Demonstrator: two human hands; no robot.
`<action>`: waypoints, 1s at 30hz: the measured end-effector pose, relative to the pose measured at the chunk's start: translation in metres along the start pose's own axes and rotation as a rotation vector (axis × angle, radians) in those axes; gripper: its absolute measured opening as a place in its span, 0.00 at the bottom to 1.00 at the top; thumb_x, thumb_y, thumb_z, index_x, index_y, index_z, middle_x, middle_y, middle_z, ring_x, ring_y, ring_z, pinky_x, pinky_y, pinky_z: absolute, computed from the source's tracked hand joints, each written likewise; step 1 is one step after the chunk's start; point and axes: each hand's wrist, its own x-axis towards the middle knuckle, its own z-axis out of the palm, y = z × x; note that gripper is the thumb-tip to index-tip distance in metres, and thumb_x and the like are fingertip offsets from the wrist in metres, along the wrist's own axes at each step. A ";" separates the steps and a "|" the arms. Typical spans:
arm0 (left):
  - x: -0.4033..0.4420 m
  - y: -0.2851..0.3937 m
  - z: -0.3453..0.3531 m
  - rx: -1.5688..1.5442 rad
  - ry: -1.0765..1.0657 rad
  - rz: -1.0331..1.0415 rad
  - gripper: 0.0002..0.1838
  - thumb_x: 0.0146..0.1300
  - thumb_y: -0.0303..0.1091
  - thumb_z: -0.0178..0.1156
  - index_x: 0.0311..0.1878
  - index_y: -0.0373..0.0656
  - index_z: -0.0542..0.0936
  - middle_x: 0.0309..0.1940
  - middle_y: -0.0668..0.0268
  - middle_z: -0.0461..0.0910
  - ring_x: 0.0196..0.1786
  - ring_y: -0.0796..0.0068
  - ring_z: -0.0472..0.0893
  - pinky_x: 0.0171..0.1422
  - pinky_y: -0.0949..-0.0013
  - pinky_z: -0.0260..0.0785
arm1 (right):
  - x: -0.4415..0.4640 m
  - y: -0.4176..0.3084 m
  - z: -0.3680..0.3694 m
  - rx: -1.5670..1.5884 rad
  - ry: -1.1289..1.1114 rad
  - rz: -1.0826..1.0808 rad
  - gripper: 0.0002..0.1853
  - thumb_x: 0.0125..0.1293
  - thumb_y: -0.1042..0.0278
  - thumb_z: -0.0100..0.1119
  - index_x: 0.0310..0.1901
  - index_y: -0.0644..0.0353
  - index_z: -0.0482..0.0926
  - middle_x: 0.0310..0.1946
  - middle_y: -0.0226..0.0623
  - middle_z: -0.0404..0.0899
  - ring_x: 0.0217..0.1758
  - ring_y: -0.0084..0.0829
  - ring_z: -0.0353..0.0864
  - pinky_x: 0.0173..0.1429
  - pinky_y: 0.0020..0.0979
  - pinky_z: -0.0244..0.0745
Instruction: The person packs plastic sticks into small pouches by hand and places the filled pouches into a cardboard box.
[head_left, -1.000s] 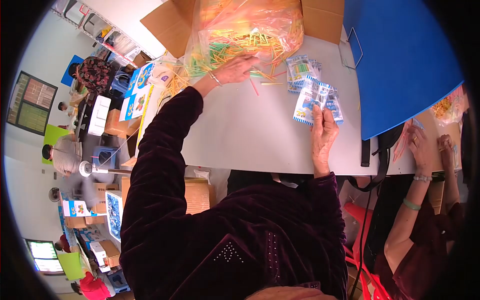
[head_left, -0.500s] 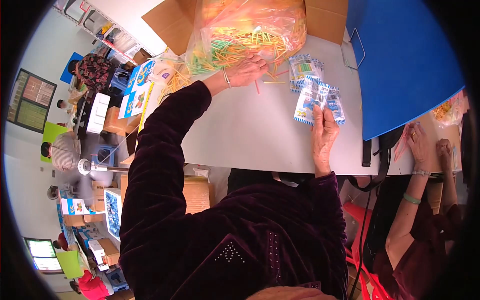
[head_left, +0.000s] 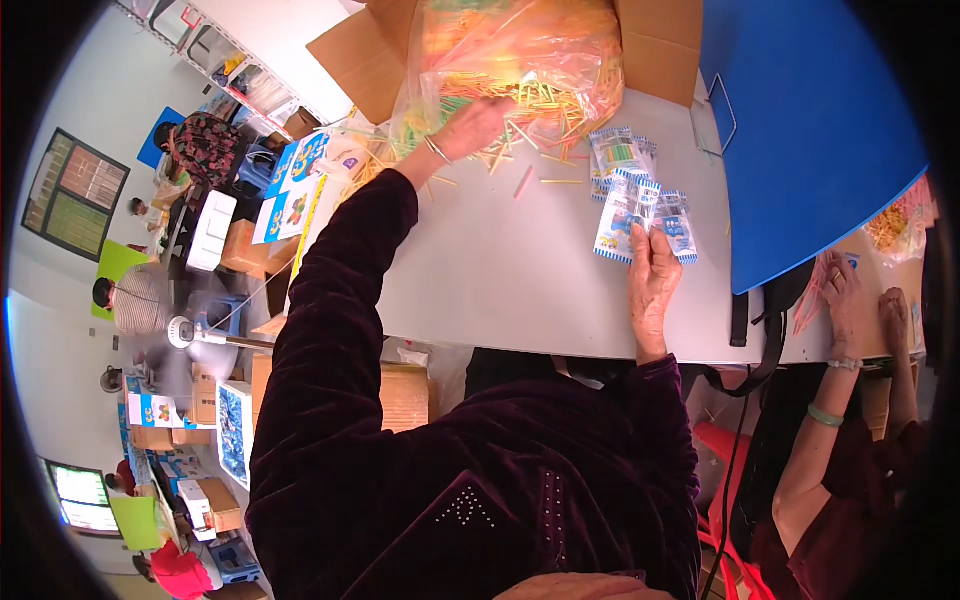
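Note:
My left hand [head_left: 474, 127] is over the near edge of a heap of thin yellow, green and pink sticks [head_left: 560, 105], which lies in a clear plastic bag in an open cardboard box. Its fingers are blurred, and whether they hold a stick is hidden. Between the thumb and fingers of my right hand [head_left: 652, 282] is the lower edge of a blue and white packet [head_left: 621, 215]. More such packets [head_left: 617, 150] lie just beyond it, one with green and yellow sticks showing. A few loose sticks [head_left: 524, 182] rest on the white table [head_left: 480, 280].
A blue board [head_left: 800, 130] with a wire handle stands at the right. Past it, another person's hands [head_left: 845, 300] work at a table. On the left are printed boxes [head_left: 285, 190], a fan [head_left: 181, 332] and people farther off. Cardboard flaps [head_left: 660, 45] flank the bag.
The view has shifted slightly, so the table sits lower and farther right. My left hand has lifted back to the left from the loose pink stick. My right hand still holds the packet.

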 end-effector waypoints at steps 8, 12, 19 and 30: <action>-0.016 -0.067 0.028 0.148 -0.249 0.058 0.13 0.48 0.26 0.52 0.39 0.33 0.71 0.40 0.50 0.73 0.47 0.51 0.74 0.50 0.56 0.68 | 0.000 -0.005 0.000 0.031 -0.012 0.002 0.12 0.64 0.71 0.55 0.26 0.66 0.66 0.18 0.30 0.60 0.23 0.19 0.55 0.26 0.21 0.57; -0.008 -0.052 0.019 0.176 -0.382 0.028 0.15 0.47 0.29 0.53 0.40 0.34 0.71 0.43 0.54 0.71 0.52 0.56 0.70 0.54 0.57 0.66 | 0.002 -0.013 0.000 -0.012 -0.064 0.047 0.13 0.65 0.72 0.55 0.25 0.65 0.64 0.18 0.30 0.60 0.23 0.19 0.54 0.26 0.21 0.57; 0.002 -0.065 0.061 0.413 -0.267 0.006 0.13 0.53 0.30 0.51 0.43 0.39 0.73 0.45 0.59 0.72 0.56 0.62 0.68 0.55 0.59 0.65 | 0.001 -0.010 -0.001 -0.018 -0.044 0.005 0.14 0.65 0.71 0.55 0.25 0.66 0.64 0.17 0.31 0.58 0.23 0.19 0.53 0.25 0.24 0.55; 0.009 -0.075 0.060 0.219 -0.205 -0.285 0.15 0.59 0.35 0.46 0.45 0.36 0.72 0.41 0.51 0.78 0.48 0.50 0.76 0.54 0.50 0.64 | 0.000 -0.011 -0.003 -0.043 -0.080 0.049 0.11 0.64 0.70 0.55 0.28 0.67 0.70 0.17 0.41 0.64 0.20 0.28 0.59 0.26 0.29 0.61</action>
